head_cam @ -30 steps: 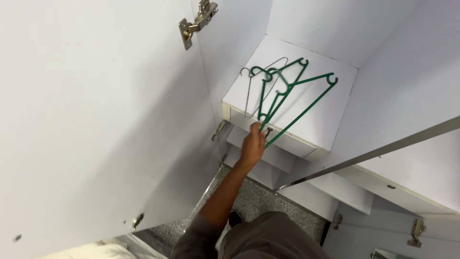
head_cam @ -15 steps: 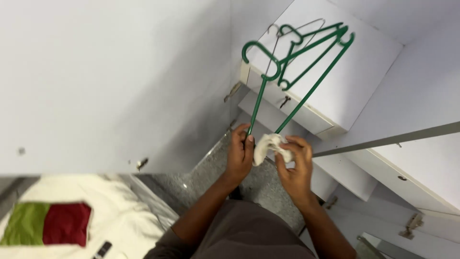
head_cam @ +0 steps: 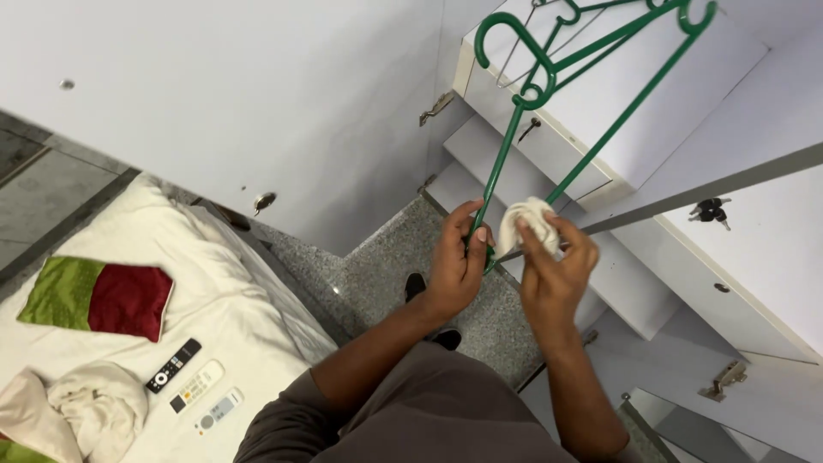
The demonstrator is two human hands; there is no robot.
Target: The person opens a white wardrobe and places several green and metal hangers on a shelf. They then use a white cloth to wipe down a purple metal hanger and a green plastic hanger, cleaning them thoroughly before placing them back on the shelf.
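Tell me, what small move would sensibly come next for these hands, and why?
Probably sliding the white cloth in the right hand up along the green hangers. The left hand already grips their lower end, and the cloth sits pressed against that same end.

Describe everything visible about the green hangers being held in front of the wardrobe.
The green hangers are a small bunch of thin, smooth hangers, plastic or coated by the look, with curved hooks at the top; the exact count is hard to tell. They point up and away toward the white drawer unit. The left hand pinches their lower corner, and the right hand presses a crumpled white cloth against the bar beside it. A pale thin wire hanger seems to sit behind them.
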